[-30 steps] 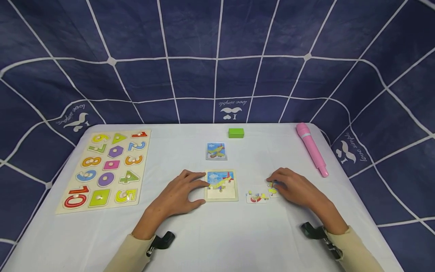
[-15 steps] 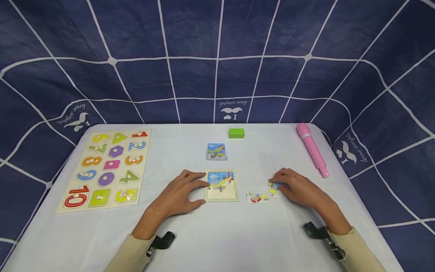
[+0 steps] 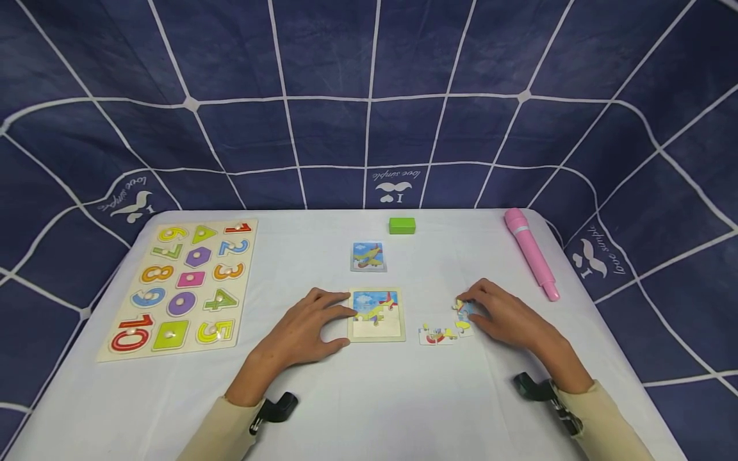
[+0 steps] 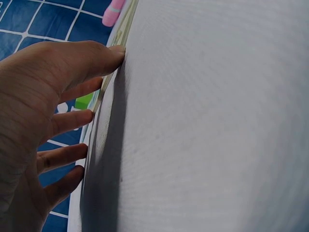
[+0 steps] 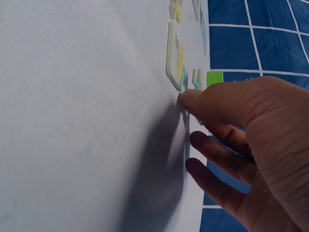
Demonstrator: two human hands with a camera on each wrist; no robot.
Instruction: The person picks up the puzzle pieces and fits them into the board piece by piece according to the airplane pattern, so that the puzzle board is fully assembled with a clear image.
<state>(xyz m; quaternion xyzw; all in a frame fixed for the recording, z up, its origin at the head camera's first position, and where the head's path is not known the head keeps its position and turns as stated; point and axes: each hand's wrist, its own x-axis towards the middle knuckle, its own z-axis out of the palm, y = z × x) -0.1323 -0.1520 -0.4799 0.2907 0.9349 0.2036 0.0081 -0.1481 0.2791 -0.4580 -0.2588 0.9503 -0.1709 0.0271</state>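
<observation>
A small wooden jigsaw puzzle tray (image 3: 375, 330) lies mid-table, its upper part filled with blue sky and part of a yellow plane; the lower strip is bare wood. My left hand (image 3: 311, 326) rests at its left side, thumb and fingers spread, fingertips on the edge. In the left wrist view the thumb (image 4: 113, 55) touches the tray's edge. To the right, my right hand (image 3: 501, 314) pinches a blue-and-yellow puzzle piece (image 3: 463, 309) between thumb and fingers, low over the table. Beside it lie a yellow-and-white piece (image 3: 464, 328) and joined-looking pieces with red and yellow (image 3: 436, 336).
A picture card of the plane (image 3: 368, 256) lies behind the tray, with a green block (image 3: 401, 225) farther back. On the left is a large number-and-shape board (image 3: 179, 288). A pink microphone-shaped toy (image 3: 530, 253) lies at the right. A dark blue gridded cloth (image 3: 323, 128) hangs behind.
My right hand has shifted slightly, and the piece at its fingertips has turned and shows more of its blue face. My left hand and the tray have stayed put.
</observation>
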